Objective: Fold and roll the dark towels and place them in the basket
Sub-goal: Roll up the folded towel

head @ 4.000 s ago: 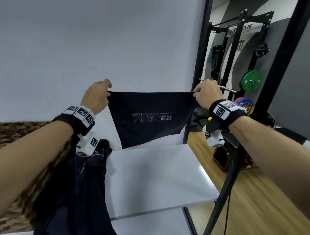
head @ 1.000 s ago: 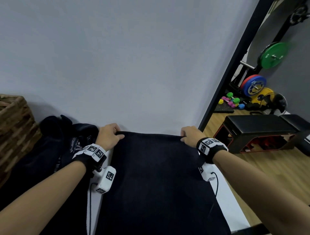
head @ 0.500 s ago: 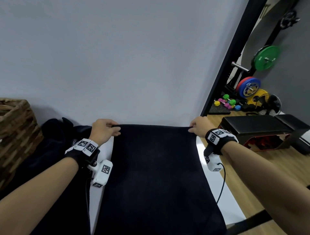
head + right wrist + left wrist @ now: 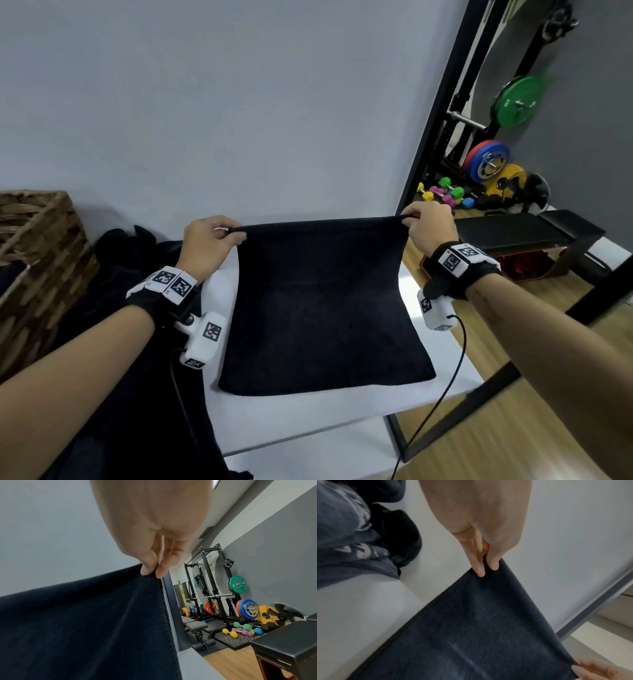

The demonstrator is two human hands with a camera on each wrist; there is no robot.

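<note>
A dark towel [image 4: 322, 308] is stretched over the white table [image 4: 308, 414], its near edge lying flat and its far edge lifted. My left hand [image 4: 209, 240] pinches the far left corner; the left wrist view shows the fingertips [image 4: 481, 570] closed on the cloth [image 4: 479, 628]. My right hand [image 4: 428, 222] pinches the far right corner, and the right wrist view shows its fingertips [image 4: 149, 570] on the towel [image 4: 85, 622]. A wicker basket [image 4: 37, 260] stands at the left. More dark towels [image 4: 116, 308] lie heaped between the basket and the stretched towel.
A grey wall [image 4: 239, 102] rises just behind the table. A black post [image 4: 435, 109] borders the right side. Beyond it are a black bench [image 4: 524, 229], weight plates [image 4: 486, 161] and small dumbbells [image 4: 445, 195] on a wooden floor. Wrist cables [image 4: 442, 394] hang over the table's edge.
The towel came down from hanging in the air onto the table. In the last second both hands have lifted its far edge off the table again, and the near edge has slid back onto the table.
</note>
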